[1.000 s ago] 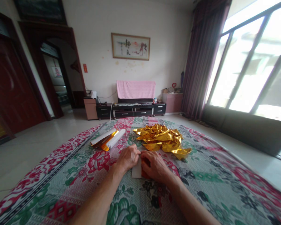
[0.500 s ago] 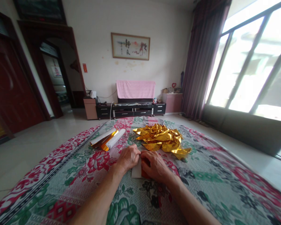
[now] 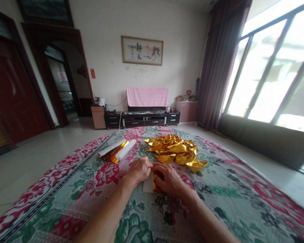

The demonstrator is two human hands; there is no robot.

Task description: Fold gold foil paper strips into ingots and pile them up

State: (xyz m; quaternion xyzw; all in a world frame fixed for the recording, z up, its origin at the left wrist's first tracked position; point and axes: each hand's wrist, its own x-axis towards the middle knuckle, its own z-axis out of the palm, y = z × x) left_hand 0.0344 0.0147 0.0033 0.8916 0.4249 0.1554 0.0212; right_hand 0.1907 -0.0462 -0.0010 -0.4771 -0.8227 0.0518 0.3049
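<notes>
Between my hands lies a sheet of gold foil paper (image 3: 148,186), white on its left part and shiny gold where its right part is folded over. My left hand (image 3: 141,168) is closed, its fingertips pinching the sheet's far edge. Right beside it, my right hand (image 3: 168,177) bends over the gold part, thumb and fingers closed on the paper; the palm side is hidden. Just beyond sits a pile of folded gold foil pieces (image 3: 176,148), pointed at their ends. To the left rests a loose roll of gold foil paper (image 3: 124,152), white outside.
A flowered cloth (image 3: 101,206) covers the round-edged surface under my hands. Farther back, a low black cabinet (image 3: 154,122) stands by the wall, with a pink cloth (image 3: 147,97) draped above it. Windows and a purple curtain (image 3: 223,67) are on the right.
Both hands keep nearly the same place on the sheet. Slightly more of the gold part shows beneath my right hand. The view has shifted a little.
</notes>
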